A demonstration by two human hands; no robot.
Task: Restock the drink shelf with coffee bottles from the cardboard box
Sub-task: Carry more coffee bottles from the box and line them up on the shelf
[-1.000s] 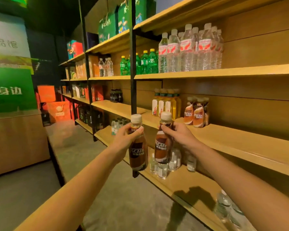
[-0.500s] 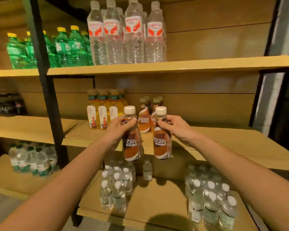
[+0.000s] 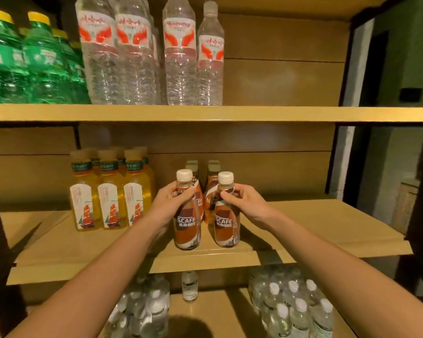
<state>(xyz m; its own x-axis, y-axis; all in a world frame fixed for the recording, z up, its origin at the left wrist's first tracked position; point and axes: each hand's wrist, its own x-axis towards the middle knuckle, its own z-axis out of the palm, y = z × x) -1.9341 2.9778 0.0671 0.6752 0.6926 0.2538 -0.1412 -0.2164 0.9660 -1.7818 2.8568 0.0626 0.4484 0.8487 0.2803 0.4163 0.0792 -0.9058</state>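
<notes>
My left hand (image 3: 171, 203) grips the neck of one brown coffee bottle (image 3: 187, 228) with a white cap. My right hand (image 3: 242, 202) grips the neck of a second coffee bottle (image 3: 226, 230). Both bottles stand upright, side by side, on the front part of the middle wooden shelf (image 3: 315, 230). Right behind them stand more coffee bottles (image 3: 209, 189) in two short rows, mostly hidden by the held ones. The cardboard box is out of view.
Yellow tea bottles (image 3: 110, 203) stand left of the coffee on the same shelf. Large water bottles (image 3: 181, 57) and green bottles (image 3: 34, 59) fill the shelf above. Small water bottles (image 3: 291, 306) crowd the shelf below. A dark upright post (image 3: 420, 191) bounds the right side.
I have stepped closer to the shelf. Both hands carried their coffee bottles forward over the shelf edge and lowered them onto the middle shelf, in front of the coffee rows.
</notes>
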